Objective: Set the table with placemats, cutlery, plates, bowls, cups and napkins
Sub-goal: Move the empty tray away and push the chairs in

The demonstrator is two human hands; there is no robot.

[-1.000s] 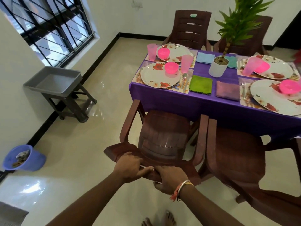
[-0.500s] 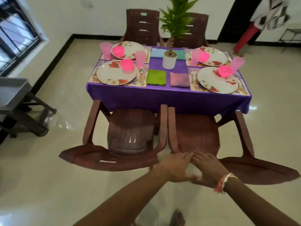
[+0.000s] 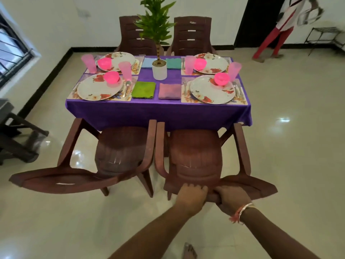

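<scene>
Purple-clothed table [image 3: 156, 113] with four places laid. Each placemat [image 3: 242, 101] bears a plate [image 3: 211, 92], bowl [image 3: 221, 78], cup [image 3: 234, 71] and cutlery [image 3: 236, 90], with napkins [image 3: 143, 90] between. The grip has moved from the left chair [image 3: 119, 146] to the right chair [image 3: 196, 156]. There the left hand [image 3: 192, 197] and right hand [image 3: 233, 199] clench the top rail, fingers curled over it — setting judged complete, only seating remains.

The left hand [image 3: 192, 196] and right hand [image 3: 233, 200] gripped the top edge of the near right brown chair [image 3: 196, 156], side by side. Beyond it the purple-clothed table [image 3: 156, 113] carried floral plates [image 3: 97, 89], pink bowls [image 3: 111, 77] and cups [image 3: 125, 71].
</scene>
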